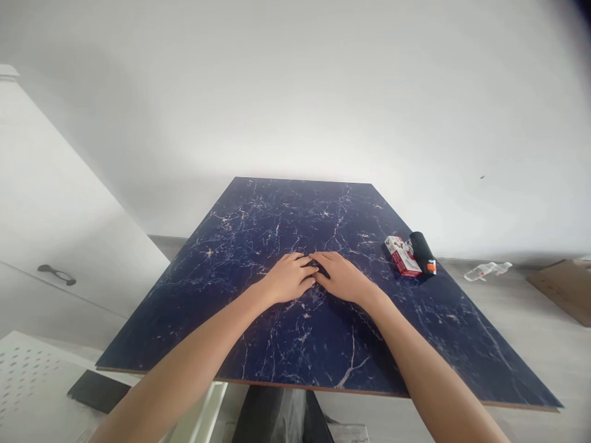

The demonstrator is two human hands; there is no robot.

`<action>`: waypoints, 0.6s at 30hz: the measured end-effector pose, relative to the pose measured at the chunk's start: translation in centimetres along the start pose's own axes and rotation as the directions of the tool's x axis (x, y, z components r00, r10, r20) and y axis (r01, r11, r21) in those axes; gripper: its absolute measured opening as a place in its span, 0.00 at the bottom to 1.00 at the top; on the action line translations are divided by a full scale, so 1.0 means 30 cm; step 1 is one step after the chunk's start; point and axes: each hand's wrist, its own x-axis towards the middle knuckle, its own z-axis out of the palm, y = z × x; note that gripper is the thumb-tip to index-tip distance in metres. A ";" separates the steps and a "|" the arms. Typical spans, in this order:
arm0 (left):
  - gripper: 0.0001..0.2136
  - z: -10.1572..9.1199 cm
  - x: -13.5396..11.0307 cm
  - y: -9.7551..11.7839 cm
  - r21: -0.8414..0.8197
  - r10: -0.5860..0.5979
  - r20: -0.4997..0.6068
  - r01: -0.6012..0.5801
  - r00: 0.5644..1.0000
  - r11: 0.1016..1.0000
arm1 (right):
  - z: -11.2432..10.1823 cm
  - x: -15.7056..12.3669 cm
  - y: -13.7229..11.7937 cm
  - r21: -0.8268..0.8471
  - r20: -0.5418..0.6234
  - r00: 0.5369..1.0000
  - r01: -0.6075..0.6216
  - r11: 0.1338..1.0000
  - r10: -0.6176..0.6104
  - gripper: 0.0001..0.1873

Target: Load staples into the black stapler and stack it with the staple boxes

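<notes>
My left hand (289,278) and my right hand (340,275) rest side by side near the middle of a dark blue marble-patterned table (258,344). Their fingertips meet over a small dark thing (316,269) that is mostly hidden beneath them. The fingers of both hands are curled and pressed down on it; I cannot make out what it is. Both forearms reach in from the near edge.
A red and white small box (402,255) and a black cylinder with an orange end (423,252) lie at the table's right side. A clear plastic bottle (487,270) lies on the floor to the right. A white cabinet (50,227) stands left.
</notes>
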 end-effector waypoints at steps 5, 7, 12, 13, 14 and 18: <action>0.21 0.006 0.000 -0.005 0.001 0.001 0.003 -0.001 1.000 1.000 | 0.005 -0.001 0.002 -0.023 -0.001 1.000 0.001 1.000 -0.001 0.24; 0.21 0.008 0.000 -0.006 -0.001 -0.004 0.002 0.004 1.000 1.000 | 0.006 -0.002 0.005 -0.022 0.004 1.000 -0.001 1.000 0.001 0.24; 0.21 0.005 0.001 -0.008 -0.044 -0.014 0.012 0.015 1.000 0.999 | 0.003 -0.003 0.006 -0.015 0.020 1.000 -0.023 1.000 0.023 0.25; 0.21 0.004 0.002 -0.008 -0.053 -0.017 0.015 0.018 1.000 0.998 | 0.002 -0.004 0.005 -0.019 0.020 0.999 -0.026 0.999 0.026 0.25; 0.21 0.003 0.002 -0.008 -0.061 -0.020 0.017 0.021 1.000 0.998 | 0.001 -0.005 0.004 -0.023 0.022 0.999 -0.028 0.999 0.029 0.25; 0.21 0.005 0.005 -0.010 -0.078 -0.019 0.007 0.019 1.000 0.997 | 0.000 -0.008 -0.001 -0.028 0.028 0.999 -0.042 0.999 0.043 0.26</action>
